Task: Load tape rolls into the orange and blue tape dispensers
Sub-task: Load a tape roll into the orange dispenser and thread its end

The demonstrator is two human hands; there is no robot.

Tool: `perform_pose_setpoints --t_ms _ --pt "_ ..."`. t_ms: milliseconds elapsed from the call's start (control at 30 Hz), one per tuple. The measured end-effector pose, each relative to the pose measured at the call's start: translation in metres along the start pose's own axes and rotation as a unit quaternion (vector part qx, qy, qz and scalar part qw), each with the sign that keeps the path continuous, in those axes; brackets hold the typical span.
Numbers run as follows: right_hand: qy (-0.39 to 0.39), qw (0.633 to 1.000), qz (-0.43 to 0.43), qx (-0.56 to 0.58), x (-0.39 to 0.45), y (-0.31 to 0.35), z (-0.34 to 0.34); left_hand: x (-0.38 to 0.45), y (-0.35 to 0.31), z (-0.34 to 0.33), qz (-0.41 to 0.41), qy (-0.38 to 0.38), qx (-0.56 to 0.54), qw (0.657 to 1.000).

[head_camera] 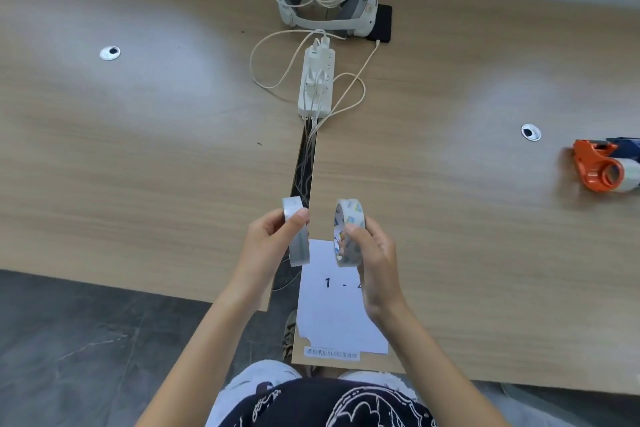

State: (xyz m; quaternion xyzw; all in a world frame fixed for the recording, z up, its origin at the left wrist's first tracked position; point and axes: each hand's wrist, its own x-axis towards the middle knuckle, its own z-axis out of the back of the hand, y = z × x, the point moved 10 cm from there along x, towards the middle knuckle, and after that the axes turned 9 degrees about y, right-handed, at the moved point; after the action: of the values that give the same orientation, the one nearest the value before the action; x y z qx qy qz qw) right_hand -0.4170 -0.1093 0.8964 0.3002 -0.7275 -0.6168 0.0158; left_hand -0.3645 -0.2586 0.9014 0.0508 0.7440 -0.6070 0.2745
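Tape rolls: left hand (273, 236) pinches plain roll (296, 236); right hand (372, 253) pinches printed roll (348, 232).

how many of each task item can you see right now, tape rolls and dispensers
Tape rolls in hand: 2, one in the left hand at, one in the right hand at
Orange dispenser: 1
Blue dispenser: 1, mostly cut off
Total: 4

The worktop (138, 149) is pale wood grain. One tape roll (297, 236) is plain grey-white; the other roll (349, 236) carries blue and yellow marks. An orange dispenser (597, 168) lies by a blue one (627, 146). The paper (332, 319) is white with black print; the floor (86, 340) is dark grey, marbled.
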Motion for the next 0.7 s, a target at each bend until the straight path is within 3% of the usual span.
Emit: perform_pose_setpoints --t_ms 367,700 --pt "-0.044 0.999 -0.011 -0.02 -0.026 -0.029 -0.045 -0.025 0.011 0.038 -0.053 0.041 0.027 0.997" --pt "-0.144 0.989 0.005 -0.041 -0.038 -0.089 -0.172 -0.04 0.023 0.178 -0.014 0.11 0.059 0.992"
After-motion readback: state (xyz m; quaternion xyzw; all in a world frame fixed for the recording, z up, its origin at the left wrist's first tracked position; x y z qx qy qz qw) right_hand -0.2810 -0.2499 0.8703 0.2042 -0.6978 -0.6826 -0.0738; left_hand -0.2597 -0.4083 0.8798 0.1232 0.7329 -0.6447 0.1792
